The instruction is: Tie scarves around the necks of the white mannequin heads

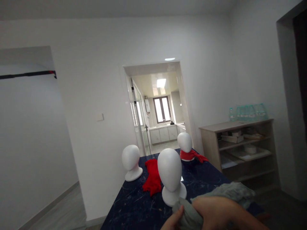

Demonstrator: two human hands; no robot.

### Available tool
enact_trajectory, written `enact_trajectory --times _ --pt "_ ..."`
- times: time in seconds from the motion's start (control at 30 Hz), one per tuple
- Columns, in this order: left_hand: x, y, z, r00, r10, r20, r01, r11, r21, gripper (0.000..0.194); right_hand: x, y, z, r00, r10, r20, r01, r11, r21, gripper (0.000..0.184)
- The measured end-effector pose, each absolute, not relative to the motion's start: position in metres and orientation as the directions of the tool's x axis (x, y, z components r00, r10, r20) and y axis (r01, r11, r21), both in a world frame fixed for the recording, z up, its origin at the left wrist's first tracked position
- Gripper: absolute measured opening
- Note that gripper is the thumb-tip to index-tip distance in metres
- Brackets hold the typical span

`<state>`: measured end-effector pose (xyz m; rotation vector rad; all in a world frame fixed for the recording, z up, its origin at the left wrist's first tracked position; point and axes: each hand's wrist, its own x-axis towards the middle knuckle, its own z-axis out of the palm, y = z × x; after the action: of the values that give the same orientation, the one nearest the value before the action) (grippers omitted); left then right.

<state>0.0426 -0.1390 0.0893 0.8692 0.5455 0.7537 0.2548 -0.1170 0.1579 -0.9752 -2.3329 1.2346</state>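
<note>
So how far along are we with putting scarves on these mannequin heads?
Done: the far mannequin head already wears a red scarf at its neck. In hand: both hands, right hand and left hand, grip a grey-green cloth just in front of the nearest head. Left: that nearest head and the left head are bare, and a loose red cloth lies on the dark table between them.

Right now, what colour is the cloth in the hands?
Grey-green cloth, seen in the head view.
</note>
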Motion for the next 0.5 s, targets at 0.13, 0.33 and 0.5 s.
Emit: enact_trajectory --times 0.13,0.33,0.5 --pt "0.03 -0.144 0.08 0.502 0.862 -0.068 -0.469 0.338 0.816 0.065 0.263 -0.11 0.153 -0.757 0.614 -0.224 0.472 0.277 -0.837 0.029" --pt "0.022 -0.134 0.076 0.368 0.929 0.035 -0.482 0.159 0.861 0.068 0.251 -0.09 0.122 -0.742 0.668 -0.055 0.26 0.212 -0.942 0.05" --pt "0.019 -0.137 0.082 0.459 0.884 0.082 -0.397 0.121 0.91 0.088 0.241 -0.092 0.107 -0.647 0.756 0.103 -0.015 0.122 -0.992 0.055"
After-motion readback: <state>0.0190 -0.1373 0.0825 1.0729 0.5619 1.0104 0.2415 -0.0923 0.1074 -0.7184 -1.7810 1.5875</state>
